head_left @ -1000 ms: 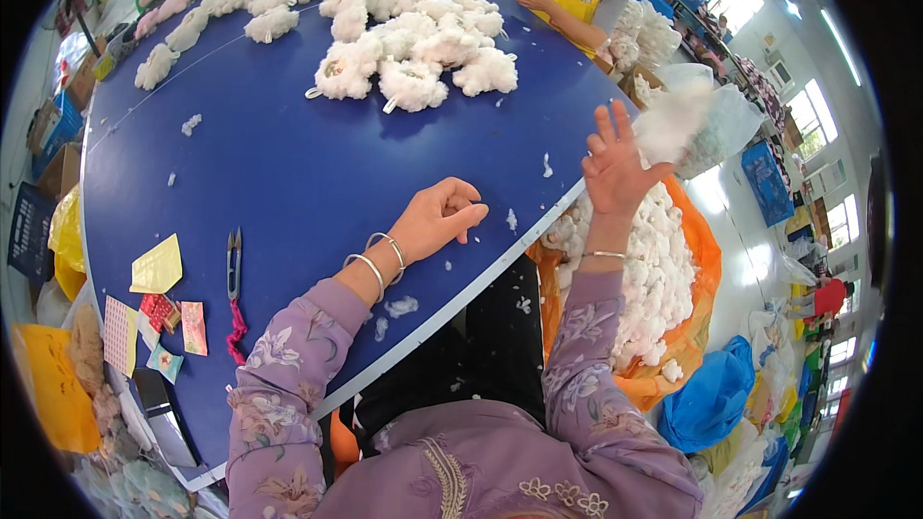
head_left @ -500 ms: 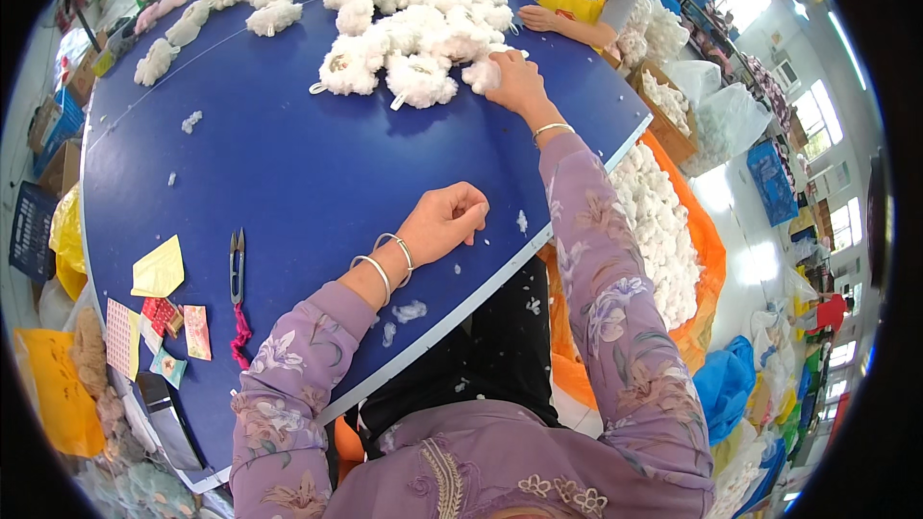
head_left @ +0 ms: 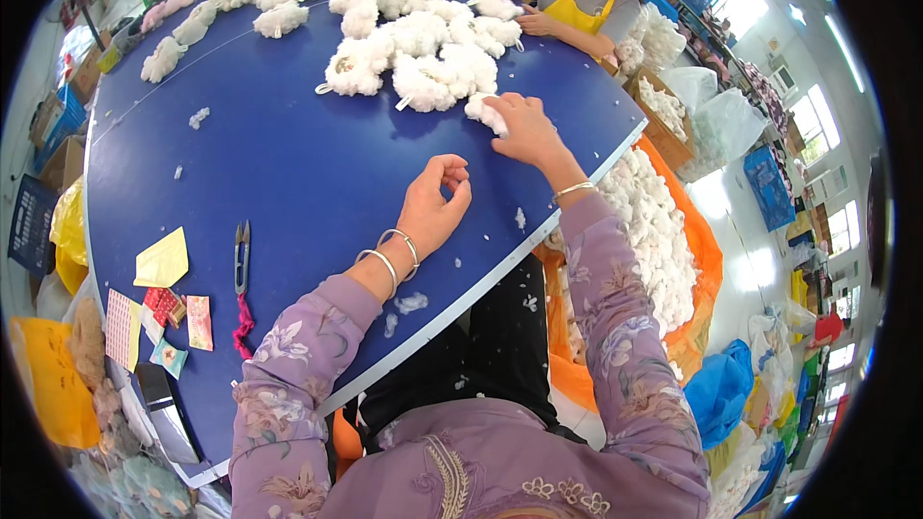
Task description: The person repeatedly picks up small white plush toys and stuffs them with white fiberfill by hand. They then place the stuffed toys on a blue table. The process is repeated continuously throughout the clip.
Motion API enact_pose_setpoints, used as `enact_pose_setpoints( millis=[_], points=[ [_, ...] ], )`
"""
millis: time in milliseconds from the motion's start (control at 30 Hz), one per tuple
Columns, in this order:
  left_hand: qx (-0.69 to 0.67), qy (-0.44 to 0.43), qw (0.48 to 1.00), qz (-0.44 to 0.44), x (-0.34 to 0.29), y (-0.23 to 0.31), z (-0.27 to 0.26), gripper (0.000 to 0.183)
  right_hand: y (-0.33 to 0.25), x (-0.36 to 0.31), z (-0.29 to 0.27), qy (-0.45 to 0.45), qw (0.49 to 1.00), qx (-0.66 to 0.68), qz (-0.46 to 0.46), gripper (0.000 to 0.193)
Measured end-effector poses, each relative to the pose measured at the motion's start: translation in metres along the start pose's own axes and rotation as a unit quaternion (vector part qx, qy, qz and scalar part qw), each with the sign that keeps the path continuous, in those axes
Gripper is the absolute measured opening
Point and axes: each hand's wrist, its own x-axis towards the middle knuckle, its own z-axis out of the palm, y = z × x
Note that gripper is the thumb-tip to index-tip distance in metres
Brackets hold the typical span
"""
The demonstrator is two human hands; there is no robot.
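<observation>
Reaching out, right hand (head_left: 519, 130) grips a white fluffy piece (head_left: 484, 112); left hand (head_left: 435, 204) rests loosely curled, empty.

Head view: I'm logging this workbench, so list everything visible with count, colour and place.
table: one, blue, centre
fluffy plush pieces: many, white, a few pink, far side of table
thread snips: one, dark with pink cord, near left
paper cards: several, yellow, red, pink, left edge
orange bag of white pieces: one, right of table
co-worker: one, yellow apron, far side
left hand: curled, resting on table
right hand: grasping a white piece
</observation>
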Motion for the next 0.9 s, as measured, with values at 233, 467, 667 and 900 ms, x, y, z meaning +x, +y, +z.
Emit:
enact_pose_setpoints(
  millis=[233,467,667,900],
  points=[
    [0.17,0.004,0.981,0.097,-0.001,0.01,0.001,0.057,-0.003,-0.032,-0.004,-0.058,0.996,0.049,0.042,0.072],
    [0.207,-0.233,0.95,0.003,-0.005,0.027,0.0,0.054,-0.059,-0.07,-0.103,-0.277,0.935,0.198,-0.098,0.04],
    [-0.189,-0.195,0.955,-0.116,-0.007,0.006,0.0,0.03,-0.04,-0.068,-0.082,-0.111,0.843,0.526,0.028,0.044],
    [-0.238,-0.226,0.929,-0.169,-0.004,0.019,-0.012,0.026,-0.07,-0.075,-0.048,-0.039,0.767,0.64,0.027,0.047]
  ],
)
